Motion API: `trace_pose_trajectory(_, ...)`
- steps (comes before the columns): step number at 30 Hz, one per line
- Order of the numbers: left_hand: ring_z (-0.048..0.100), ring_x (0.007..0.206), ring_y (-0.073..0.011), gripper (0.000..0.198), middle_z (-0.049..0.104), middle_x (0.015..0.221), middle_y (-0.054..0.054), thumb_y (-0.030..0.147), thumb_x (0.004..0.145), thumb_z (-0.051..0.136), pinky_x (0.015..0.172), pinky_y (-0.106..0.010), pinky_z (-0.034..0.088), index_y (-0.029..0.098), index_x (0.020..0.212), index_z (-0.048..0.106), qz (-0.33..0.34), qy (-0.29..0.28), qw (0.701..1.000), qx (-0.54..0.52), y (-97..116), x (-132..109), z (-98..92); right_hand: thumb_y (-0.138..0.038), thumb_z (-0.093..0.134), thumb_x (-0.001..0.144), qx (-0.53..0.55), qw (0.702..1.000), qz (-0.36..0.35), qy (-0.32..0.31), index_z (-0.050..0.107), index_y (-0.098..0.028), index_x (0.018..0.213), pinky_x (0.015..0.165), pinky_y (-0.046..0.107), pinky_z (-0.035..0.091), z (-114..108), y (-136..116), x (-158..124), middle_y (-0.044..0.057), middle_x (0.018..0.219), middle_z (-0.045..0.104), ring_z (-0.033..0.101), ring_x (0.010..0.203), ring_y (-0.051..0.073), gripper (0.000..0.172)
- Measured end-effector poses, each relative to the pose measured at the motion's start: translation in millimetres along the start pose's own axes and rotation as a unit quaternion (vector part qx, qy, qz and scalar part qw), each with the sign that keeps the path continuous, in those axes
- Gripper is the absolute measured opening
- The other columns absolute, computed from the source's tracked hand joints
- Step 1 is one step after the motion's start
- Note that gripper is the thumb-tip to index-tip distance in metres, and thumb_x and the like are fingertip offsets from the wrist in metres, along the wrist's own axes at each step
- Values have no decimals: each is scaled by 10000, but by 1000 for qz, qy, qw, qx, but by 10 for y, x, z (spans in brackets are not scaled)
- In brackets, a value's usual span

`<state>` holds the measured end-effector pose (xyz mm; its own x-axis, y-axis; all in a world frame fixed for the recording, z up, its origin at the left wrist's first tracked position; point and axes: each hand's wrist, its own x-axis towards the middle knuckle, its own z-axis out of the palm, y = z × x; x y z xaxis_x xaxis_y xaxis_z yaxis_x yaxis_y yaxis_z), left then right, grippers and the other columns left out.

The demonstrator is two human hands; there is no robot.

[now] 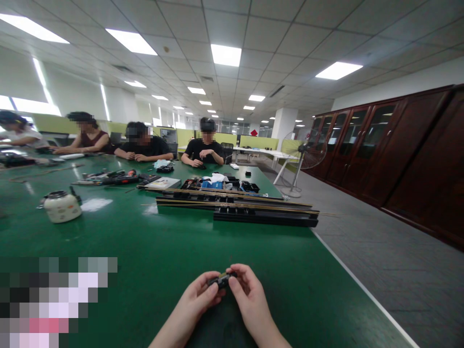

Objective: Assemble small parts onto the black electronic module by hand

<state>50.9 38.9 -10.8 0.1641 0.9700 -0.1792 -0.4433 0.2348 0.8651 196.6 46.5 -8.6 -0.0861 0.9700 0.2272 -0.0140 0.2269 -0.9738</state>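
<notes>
A small dark part (222, 280) is held between my two hands, low in the middle of the head view, over the green table (145, 251). My left hand (201, 296) pinches its left end between thumb and fingers. At its right end, my right hand (248, 291) grips it with the thumb in front and curled fingers behind. The part has a dark body with a lighter strip along its top; finer detail is too small to tell.
Black rails (266, 217) with thin brass-coloured rods lie ahead. Behind them are a box (165, 183), blue and white packaging (213, 182) and tools (121, 178). A cream jar (62, 208) stands left. Several people sit beyond; a fan (300, 159) stands right.
</notes>
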Motion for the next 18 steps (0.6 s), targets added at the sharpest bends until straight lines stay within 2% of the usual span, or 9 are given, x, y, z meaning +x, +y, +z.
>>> trace_pose_trajectory(10, 621, 709, -186, 410, 673, 758, -67, 380, 557, 745, 706, -297, 449, 157, 884, 637, 1, -13, 1000, 8, 9, -6, -3, -419, 561, 754, -26, 1000, 0, -5, 588, -187, 891, 752, 304, 475, -7, -79, -4, 57, 884, 654, 610, 830, 196, 270)
trace_pose_trajectory(18, 629, 775, -211, 453, 671, 893, -91, 359, 539, 759, 717, -304, 444, 180, 924, 602, 14, 0, 1000, 11, 7, -16, 6, -407, 573, 744, -35, 999, 18, -29, 590, -196, 965, 716, 316, 492, -20, -29, -4, 57, 877, 649, 616, 780, 193, 306)
